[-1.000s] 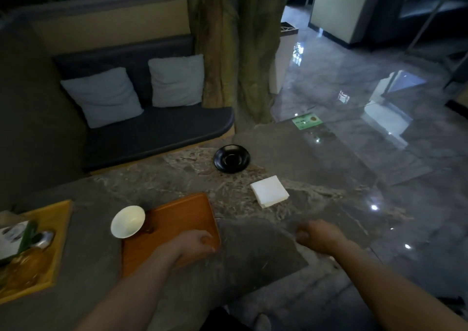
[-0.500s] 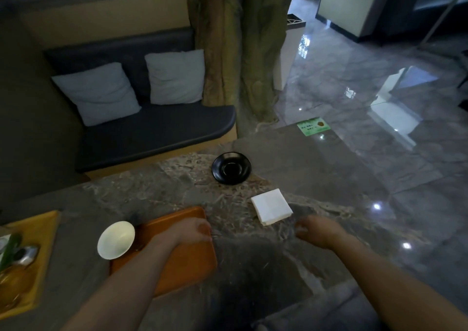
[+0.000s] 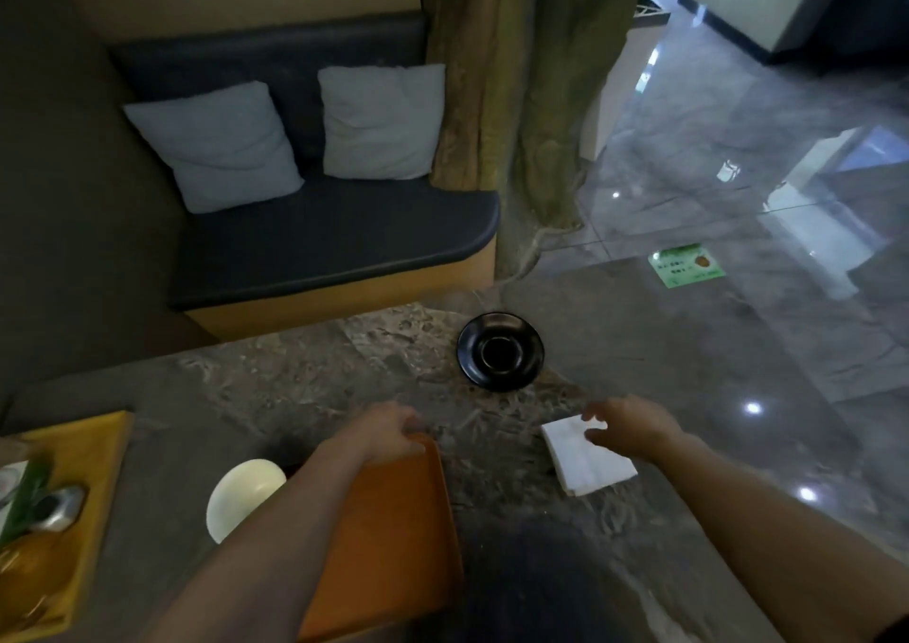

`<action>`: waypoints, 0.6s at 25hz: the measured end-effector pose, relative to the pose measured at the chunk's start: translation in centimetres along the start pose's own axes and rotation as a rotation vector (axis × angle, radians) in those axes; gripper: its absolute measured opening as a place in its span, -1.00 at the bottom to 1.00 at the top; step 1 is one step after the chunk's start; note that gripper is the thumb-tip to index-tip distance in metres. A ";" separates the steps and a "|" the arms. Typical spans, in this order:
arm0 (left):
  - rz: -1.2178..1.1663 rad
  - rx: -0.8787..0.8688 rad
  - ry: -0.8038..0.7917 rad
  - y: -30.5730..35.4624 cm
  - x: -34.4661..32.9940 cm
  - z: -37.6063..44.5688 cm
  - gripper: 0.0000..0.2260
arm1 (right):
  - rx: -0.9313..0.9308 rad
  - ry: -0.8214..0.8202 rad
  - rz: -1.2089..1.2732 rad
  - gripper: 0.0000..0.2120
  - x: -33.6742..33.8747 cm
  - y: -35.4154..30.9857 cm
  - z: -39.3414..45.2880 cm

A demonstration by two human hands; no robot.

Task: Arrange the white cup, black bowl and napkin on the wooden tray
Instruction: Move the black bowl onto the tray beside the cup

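Observation:
The orange wooden tray [image 3: 393,539] lies on the stone table in front of me. My left hand [image 3: 388,433] rests on the tray's far right corner, fingers curled over the edge. The white cup [image 3: 243,495] stands at the tray's left side, partly hidden by my left forearm. A folded white napkin [image 3: 585,460] lies on the table to the right of the tray. My right hand [image 3: 629,426] is over the napkin's far edge, fingers spread and touching it. The black bowl [image 3: 500,351] sits farther back, apart from both hands.
A yellow tray [image 3: 93,465] with a metal item and greenery stands at the left table edge. Behind the table are a dark bench [image 3: 334,244] with two grey cushions and a tree trunk [image 3: 497,101]. A green sticker [image 3: 686,264] lies at the far right.
My left hand slid up the tray to its far right corner. My right hand moved forward from the bare table onto the napkin and spread its fingers.

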State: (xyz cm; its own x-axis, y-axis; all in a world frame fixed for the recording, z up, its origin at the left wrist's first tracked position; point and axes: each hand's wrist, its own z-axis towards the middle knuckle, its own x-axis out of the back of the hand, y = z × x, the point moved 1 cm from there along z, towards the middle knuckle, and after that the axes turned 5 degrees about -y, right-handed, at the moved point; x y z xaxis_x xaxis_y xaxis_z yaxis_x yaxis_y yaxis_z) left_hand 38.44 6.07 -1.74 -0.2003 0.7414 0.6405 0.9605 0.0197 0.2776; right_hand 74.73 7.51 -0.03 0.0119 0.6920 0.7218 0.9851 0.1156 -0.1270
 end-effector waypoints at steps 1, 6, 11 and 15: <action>0.022 0.009 0.008 -0.1 0.5 0.7 -0.42 | 0.003 0.008 -0.010 -0.61 0.4 -0.3 0.7; 0.072 0.000 -0.009 0.5 2.4 4.7 -0.29 | 0.050 0.040 -0.007 -0.69 2.4 -0.6 4.8; -0.019 0.021 0.052 1.8 3.0 8.0 -0.18 | 0.062 0.107 -0.055 -0.40 4.2 -0.3 9.1; -0.084 0.007 0.117 3.1 2.4 10.0 -0.03 | 0.142 0.105 0.035 -0.09 4.4 -0.5 11.8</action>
State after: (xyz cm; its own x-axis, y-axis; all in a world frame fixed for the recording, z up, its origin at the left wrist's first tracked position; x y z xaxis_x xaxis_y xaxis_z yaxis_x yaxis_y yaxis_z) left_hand 42.93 14.60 -6.53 -0.3010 0.6540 0.6940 0.9406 0.0837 0.3291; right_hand 72.27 18.87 -4.84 0.0706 0.6202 0.7813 0.9498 0.1975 -0.2427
